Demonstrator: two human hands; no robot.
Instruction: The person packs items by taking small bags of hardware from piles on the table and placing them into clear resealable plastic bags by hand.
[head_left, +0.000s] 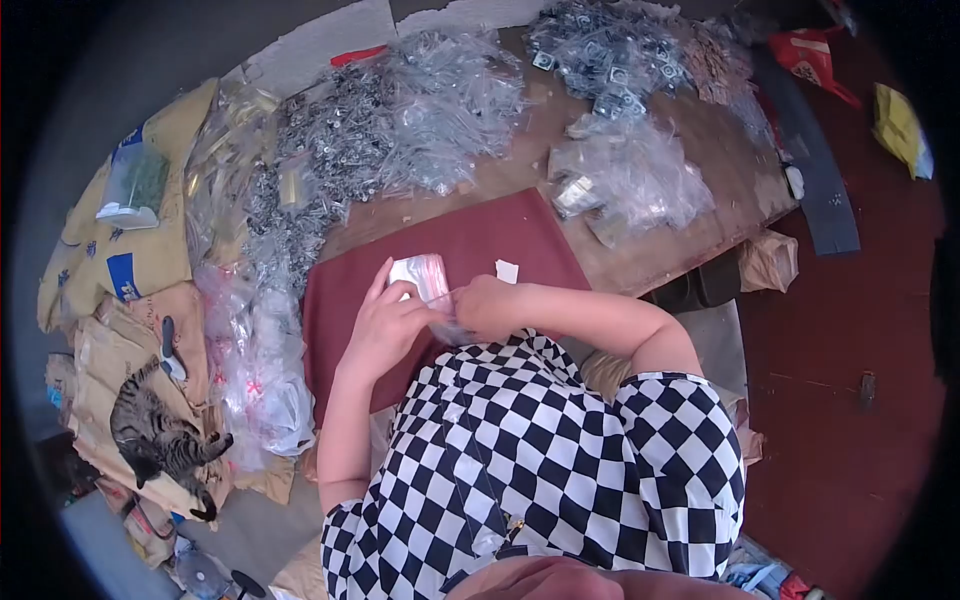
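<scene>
A stack of small clear zip bags with pinkish-red edges lies on a dark red cloth in front of my chest. My left hand is closed at the left side of the stack, with its fingers bent over the bags. Just to the right, my right hand is curled with its fingertips pinched near the stack's lower right corner. What the pinch holds is hidden. Some clear plastic shows below, between the hands and the checkered shirt. A small white piece of paper lies just beyond my right hand.
Metal parts and clear plastic bags are heaped at the table's back left. Dark square parts lie at the back, with a bag pile nearer. A tabby cat lies on brown paper at left, near a blue-handled tool.
</scene>
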